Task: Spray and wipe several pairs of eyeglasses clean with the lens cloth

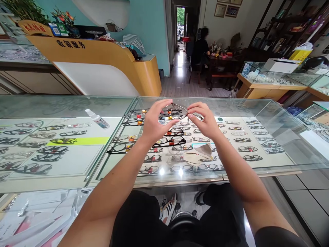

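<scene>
Holding glasses (177,111) over surface (246,106).
Pinching frame ends with left hand (153,122) and right hand (205,120), likely to spare lenses.

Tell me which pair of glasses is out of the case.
The thin-rimmed pair, pinched between left hand and right hand; the rest lie under the glass top.

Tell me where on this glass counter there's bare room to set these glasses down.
Bare glass lies right of your right hand, toward the far corner of the counter, and left of the spray bottle. Crowded: beneath the held glasses, loose black frames and a cloth.
</scene>
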